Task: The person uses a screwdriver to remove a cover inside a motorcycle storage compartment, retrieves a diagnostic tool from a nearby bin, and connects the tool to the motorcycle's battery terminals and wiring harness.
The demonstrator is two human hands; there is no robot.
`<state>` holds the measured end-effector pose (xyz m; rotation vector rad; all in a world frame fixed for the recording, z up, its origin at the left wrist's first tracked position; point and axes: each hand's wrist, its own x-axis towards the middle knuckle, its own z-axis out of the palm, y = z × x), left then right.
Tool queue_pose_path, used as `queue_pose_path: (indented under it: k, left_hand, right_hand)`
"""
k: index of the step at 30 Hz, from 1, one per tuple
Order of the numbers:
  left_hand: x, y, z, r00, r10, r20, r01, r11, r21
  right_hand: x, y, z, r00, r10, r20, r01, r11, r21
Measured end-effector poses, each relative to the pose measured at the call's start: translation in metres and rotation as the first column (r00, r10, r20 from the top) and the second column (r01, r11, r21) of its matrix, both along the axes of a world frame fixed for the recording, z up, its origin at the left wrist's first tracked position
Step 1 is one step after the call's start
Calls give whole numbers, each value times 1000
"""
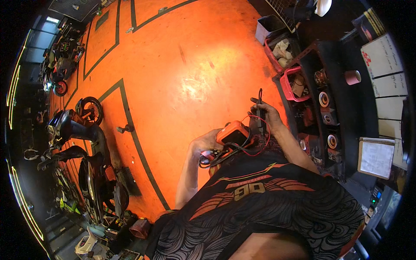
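Note:
An orange handheld diagnostic device [232, 133] with a dark screen is gripped by my left hand [205, 143] along its left side. A black cable [239, 148] loops around its lower body and hangs in front of my shirt. My right hand [269, 115] holds a black cable connector [261, 122], which stands nearly upright between fingers and thumb. From the connector's top rises a short black cable loop [260, 92]. A thin red wire [268, 138] curves from near the connector down below the device. My palm and some fingers are partly hidden by these things.
A scooter [94, 162] with its panels partly off stands at left, and a motorcycle [63, 65] farther back. On the right, a dark shelf [313, 110] holds boxes and a pink basket [286, 85]. A clipboard [376, 158] lies beyond it. Orange floor [182, 81] stretches ahead.

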<state>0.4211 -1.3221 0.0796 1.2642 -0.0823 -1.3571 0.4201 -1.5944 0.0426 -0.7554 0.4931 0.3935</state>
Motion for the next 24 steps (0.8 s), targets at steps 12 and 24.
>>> queue_pose_path:
  k: [12, 24]
  left_hand:
    - [-15, 25, -26, 949, 293, -112, -310, 817, -486]
    - [-2, -17, -18, 519, 759, -393, -839, 364, -405]
  right_hand:
    - [2, -18, -10, 953, -197, -230, 224, 970, 97]
    - [-9, 62, 76, 982, -180, 54, 180, 984, 3]
